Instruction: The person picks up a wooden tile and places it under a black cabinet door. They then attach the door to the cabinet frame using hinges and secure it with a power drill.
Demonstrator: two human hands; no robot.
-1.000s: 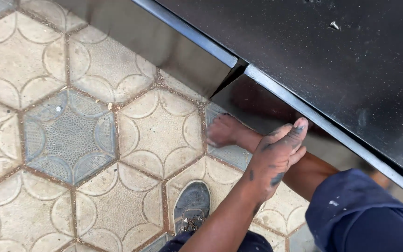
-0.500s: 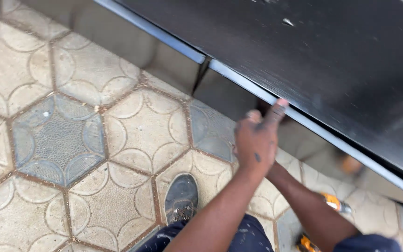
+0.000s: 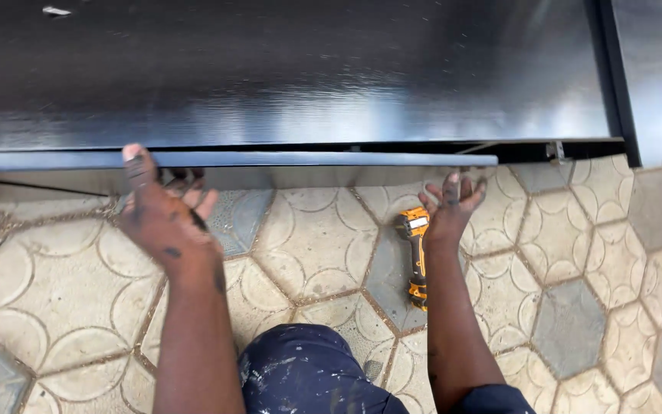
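So at this point I had both hands up on the front lip of the big black metal panel [image 3: 293, 77]. It sat above the tiled floor [image 3: 308, 245], filling the whole top of the view, and its long axis ran straight left to right across the frame, front edge facing me. There was a thin grey strip [image 3: 270, 159] running along that front edge, same direction, and it stopped short of the panel's right end near a small bracket [image 3: 554, 149].

My left hand [image 3: 164, 215] was hooked on the strip toward its left part, thumb over the top and fingers curled underneath, so that grip was grasping the strip. My right hand [image 3: 452, 203] was just under the strip's right end with fingers spread; looked more like propping from below than clamping, but I honestly couldn't tell whether it was closed on anything.

Stuff that worried me:

- The right side had no proper clamp as far as I could see, so if the strip was loose, that end could have dropped or swung down.
- Fingers under a thin metal edge, easy pinch or cut if the panel shifted.
- The yellow cordless drill [image 3: 415, 257] was lying on the floor just beside my right wrist, pointing away from me. Anything falling would've landed on it, and stepping back could've kicked it.
- My knee [image 3: 308, 376] was right below the edge too.
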